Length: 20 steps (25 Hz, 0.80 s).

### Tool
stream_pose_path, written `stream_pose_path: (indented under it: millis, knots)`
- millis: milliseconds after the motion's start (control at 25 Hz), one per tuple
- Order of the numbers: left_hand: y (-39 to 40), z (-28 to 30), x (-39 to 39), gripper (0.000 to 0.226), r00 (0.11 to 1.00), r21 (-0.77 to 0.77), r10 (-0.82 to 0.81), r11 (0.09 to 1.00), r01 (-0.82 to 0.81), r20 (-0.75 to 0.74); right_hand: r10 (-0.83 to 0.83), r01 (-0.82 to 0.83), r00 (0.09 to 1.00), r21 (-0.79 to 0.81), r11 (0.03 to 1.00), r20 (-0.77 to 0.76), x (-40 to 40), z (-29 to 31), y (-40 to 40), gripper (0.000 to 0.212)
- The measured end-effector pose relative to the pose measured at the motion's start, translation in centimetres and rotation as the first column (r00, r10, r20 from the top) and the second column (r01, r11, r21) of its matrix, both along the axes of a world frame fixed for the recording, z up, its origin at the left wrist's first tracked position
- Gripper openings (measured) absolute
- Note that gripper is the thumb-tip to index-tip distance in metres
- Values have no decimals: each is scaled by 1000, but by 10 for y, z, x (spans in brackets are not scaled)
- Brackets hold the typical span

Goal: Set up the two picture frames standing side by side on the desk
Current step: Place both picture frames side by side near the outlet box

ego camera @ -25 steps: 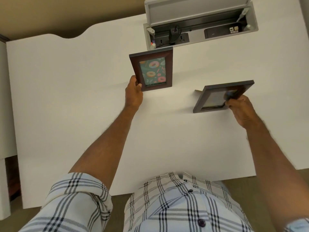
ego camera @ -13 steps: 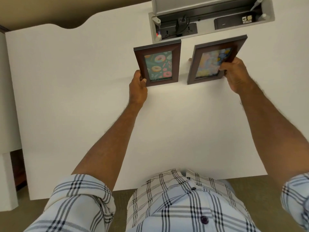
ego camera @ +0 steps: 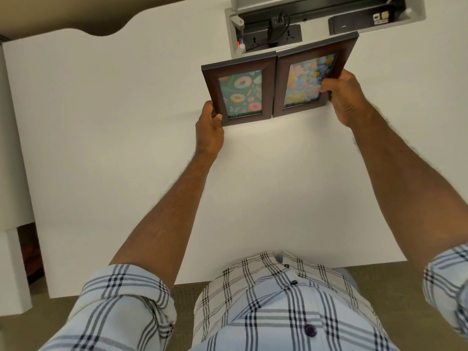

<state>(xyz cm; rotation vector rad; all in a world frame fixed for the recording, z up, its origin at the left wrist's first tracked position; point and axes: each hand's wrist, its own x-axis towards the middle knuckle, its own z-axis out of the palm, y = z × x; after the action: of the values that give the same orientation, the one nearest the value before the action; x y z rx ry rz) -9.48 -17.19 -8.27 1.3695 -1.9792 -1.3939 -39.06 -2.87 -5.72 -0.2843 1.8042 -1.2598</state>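
Observation:
Two dark brown picture frames stand upright and touching, edge to edge, on the white desk (ego camera: 126,148). The left frame (ego camera: 239,91) shows a doughnut picture on green. The right frame (ego camera: 312,77) shows a pastel flower picture and leans slightly to the right. My left hand (ego camera: 209,127) grips the left frame's lower left corner. My right hand (ego camera: 347,97) holds the right frame's right edge, thumb over the glass. The frames' back stands are hidden.
Just behind the frames, an open grey cable tray (ego camera: 329,21) is sunk in the desk, holding a power strip (ego camera: 273,36) with a plugged-in adapter and a black box. The desk's near edge runs above my checked shirt. A white cabinet side stands at far left.
My right hand has raised the flower frame from tilted flat to upright and brought it left against the doughnut frame. The view has shifted closer to the frames.

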Motion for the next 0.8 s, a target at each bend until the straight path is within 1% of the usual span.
stream_pose_path:
  millis: [80,120,160,240,320,440,520,640,800]
  knots:
    - [3,5,0,68,999,7,2,1000,-2,-45,3,-3,1000,10,1000,-9,0,-1,0,67]
    - [4,5,-1,71,999,3,13,1000,-13,-43,2,-2,1000,11,1000,-11,0,-1,0,66]
    - [4,3,-1,69,999,-4,21,1000,-21,-31,0,0,1000,13,1000,-14,0,-1,0,65]
    - [2,-4,-2,51,999,-19,34,999,-33,15,-6,7,1000,19,1000,-16,1,-1,0,65]
    - [-1,-11,-1,42,998,-34,27,999,-25,55,-12,13,1000,21,1000,-17,4,-1,0,65]
    - [-3,-12,-2,36,996,-46,17,999,-13,90,-40,40,999,21,999,-21,9,-3,2,63]
    - [-2,-10,-2,33,996,-48,10,999,-6,89,-52,53,998,25,998,-22,11,-4,4,62]
    - [-1,-9,-2,36,997,-43,11,999,-8,83,-61,62,998,32,998,-25,12,-4,4,61]
    - [-1,-7,-3,38,993,-55,17,998,-10,120,-57,58,998,32,998,-37,13,-3,3,60]
